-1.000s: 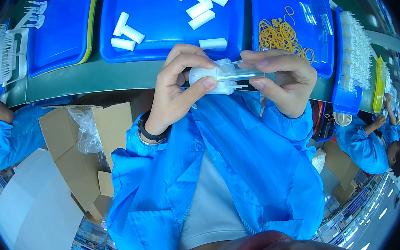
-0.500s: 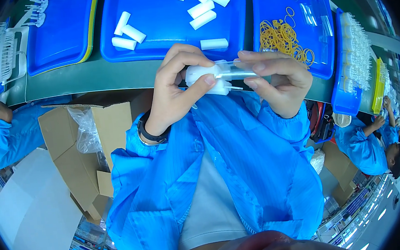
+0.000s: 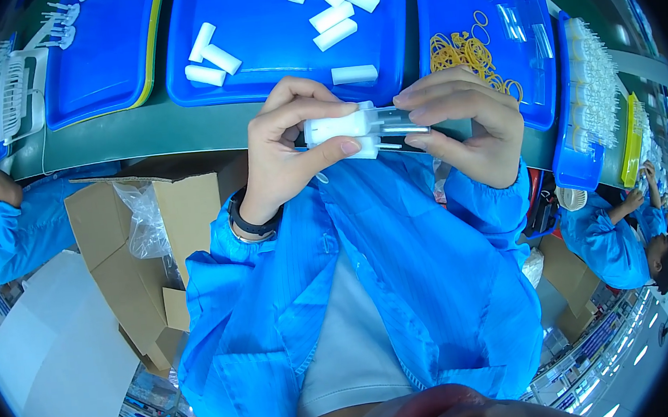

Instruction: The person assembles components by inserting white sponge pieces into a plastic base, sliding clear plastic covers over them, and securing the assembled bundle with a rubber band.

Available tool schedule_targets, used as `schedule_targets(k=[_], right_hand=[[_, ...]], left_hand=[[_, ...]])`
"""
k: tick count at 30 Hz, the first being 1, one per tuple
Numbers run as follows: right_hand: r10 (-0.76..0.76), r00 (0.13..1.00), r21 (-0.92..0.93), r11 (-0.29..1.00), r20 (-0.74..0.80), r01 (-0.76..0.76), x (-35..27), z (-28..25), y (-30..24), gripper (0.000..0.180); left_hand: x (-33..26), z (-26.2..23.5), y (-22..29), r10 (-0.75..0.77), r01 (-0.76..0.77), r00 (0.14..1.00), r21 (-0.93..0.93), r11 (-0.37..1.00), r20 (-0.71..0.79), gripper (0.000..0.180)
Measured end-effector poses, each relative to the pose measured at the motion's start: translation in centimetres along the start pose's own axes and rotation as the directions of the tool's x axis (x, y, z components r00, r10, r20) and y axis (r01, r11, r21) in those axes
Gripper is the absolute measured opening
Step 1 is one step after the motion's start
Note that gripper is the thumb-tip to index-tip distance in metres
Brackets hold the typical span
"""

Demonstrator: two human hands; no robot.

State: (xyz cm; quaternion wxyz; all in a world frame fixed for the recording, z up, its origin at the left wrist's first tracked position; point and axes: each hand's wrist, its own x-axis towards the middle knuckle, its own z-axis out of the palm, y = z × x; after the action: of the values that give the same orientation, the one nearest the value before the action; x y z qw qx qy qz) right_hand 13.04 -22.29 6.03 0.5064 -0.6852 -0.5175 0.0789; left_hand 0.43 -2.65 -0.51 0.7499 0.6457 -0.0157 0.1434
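Observation:
My left hand (image 3: 281, 145) is closed around a white plastic housing (image 3: 333, 130), thumb on the near side and fingers on the far side. Thin prongs stick out of the housing's right end. A clear plastic piece (image 3: 401, 123) is pinched between the fingertips and thumb of my right hand (image 3: 476, 126). Its left end meets or overlaps the housing's right end; whether it is seated there I cannot tell. Both hands are in front of my chest, at the table's near edge.
White blocks (image 3: 354, 74) lie in a blue tray (image 3: 281, 54). Yellow rubber bands (image 3: 459, 53) and clear pieces fill part of another blue tray (image 3: 536, 111). White parts (image 3: 594, 90) stand at right, a cardboard box (image 3: 124, 266) below left. Co-workers sit at both sides.
The clear piece has turned in my right hand, and that hand's fingers have shifted along it. My left hand has tilted the housing slightly and moved a little left.

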Motion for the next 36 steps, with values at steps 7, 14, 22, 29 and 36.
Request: schedule_targets(k=[7,14,22,29,36], right_hand=[[0.052,0.985,0.078,0.996,-0.165,-0.039,0.5,1.5,-0.5,0.049],[0.03,0.981,0.093,0.996,-0.194,-0.012,0.7,1.9,-0.4,0.056],[-0.013,0.98,0.019,1.0,-0.198,0.018,0.0,0.7,0.5,0.034],[0.01,0.988,-0.017,1.0,-0.155,-0.013,-1.1,0.3,0.2,0.027],[-0.087,0.992,0.043,0.995,-0.092,0.092,-0.5,1.6,0.2,0.025]], left_hand=[[0.2,0.5,0.2,-0.057,0.058,0.998,-0.087,0.995,0.012,0.037],[0.3,0.1,0.5,-0.064,0.067,0.997,-0.063,0.996,0.041,0.031],[0.1,-0.6,-0.3,-0.026,0.025,1.0,-0.175,0.984,-0.001,0.031],[-0.8,-1.7,-1.9,-0.204,0.208,0.975,-0.679,0.704,0.087,0.038],[-0.9,-0.2,-2.8,-0.124,0.286,0.958,-0.807,0.517,0.26,0.024]])
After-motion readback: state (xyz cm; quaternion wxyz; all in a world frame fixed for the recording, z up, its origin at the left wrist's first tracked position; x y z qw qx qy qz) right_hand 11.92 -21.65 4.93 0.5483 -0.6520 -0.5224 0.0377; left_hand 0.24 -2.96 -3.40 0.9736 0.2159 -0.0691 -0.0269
